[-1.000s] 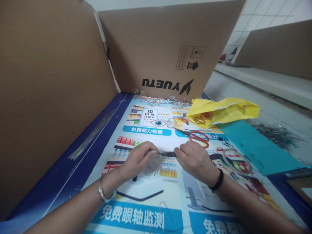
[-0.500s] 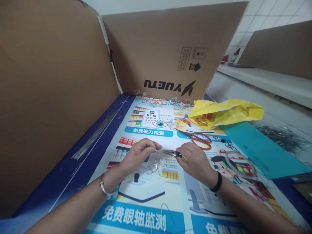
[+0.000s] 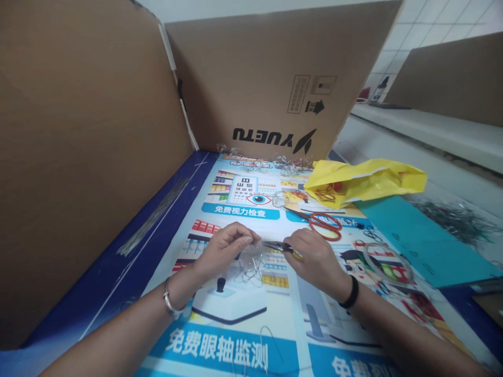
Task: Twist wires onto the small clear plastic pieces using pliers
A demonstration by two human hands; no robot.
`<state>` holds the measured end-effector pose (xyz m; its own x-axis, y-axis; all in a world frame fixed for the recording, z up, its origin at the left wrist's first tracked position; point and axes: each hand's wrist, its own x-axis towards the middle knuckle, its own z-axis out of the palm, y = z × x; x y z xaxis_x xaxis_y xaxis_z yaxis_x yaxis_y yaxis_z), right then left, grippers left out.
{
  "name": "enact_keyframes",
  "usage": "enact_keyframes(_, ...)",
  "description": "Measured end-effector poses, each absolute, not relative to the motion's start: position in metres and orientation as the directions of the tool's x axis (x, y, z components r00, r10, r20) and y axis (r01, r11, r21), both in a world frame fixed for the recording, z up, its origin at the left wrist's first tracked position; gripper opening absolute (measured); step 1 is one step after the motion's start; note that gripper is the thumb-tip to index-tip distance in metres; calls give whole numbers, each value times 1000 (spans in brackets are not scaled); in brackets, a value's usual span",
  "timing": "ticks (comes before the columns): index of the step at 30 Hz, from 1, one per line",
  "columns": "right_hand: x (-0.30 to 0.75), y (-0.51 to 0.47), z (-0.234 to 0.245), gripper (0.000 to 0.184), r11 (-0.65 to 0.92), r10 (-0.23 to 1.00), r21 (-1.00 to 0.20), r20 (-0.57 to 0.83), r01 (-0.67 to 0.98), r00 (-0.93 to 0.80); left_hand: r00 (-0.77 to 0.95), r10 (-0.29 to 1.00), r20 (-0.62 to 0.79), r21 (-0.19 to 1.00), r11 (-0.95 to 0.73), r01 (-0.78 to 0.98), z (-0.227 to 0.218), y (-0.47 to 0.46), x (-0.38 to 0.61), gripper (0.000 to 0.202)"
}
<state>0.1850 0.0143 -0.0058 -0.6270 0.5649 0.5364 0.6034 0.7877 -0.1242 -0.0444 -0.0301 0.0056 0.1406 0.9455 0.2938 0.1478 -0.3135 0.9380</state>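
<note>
My left hand (image 3: 223, 250) pinches a small tangle of thin silver wire (image 3: 250, 264) that hangs just above the printed poster. My right hand (image 3: 314, 256) is closed round small pliers (image 3: 280, 246) with a yellow handle. The pliers' tip points left at the wire, close to my left fingertips. A silver bangle sits on my left wrist and a black band on my right.
Red-handled scissors (image 3: 322, 224) lie just beyond my right hand. A yellow plastic bag (image 3: 365, 180) and a teal sheet (image 3: 416, 235) lie to the right. Cardboard walls (image 3: 255, 78) close off the left and back. Loose wire bits (image 3: 275, 163) lie along the back wall, and straight wires (image 3: 151, 217) on the left.
The pliers came away from the wire tangle slightly and now show their tip. The view shifted a little to the left. Both hands stay in the same spot.
</note>
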Motion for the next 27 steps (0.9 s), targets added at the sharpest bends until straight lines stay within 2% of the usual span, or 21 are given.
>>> enact_keyframes(6, 183, 12, -6, 11, 760, 612, -135, 480, 636, -629, 128, 906, 404, 804, -418, 423, 9, -34, -41, 12)
enact_keyframes(16, 176, 1, 1, 13, 715, 681, -111, 332, 690, -652, 156, 781, 605, 577, -564, 591, 2, -36, -35, 10)
enact_keyframes(27, 172, -6, 6, 11, 706, 669, -7, 335, 708, -663, 119, 789, 603, 541, -514, 666, -3, -40, -30, 11)
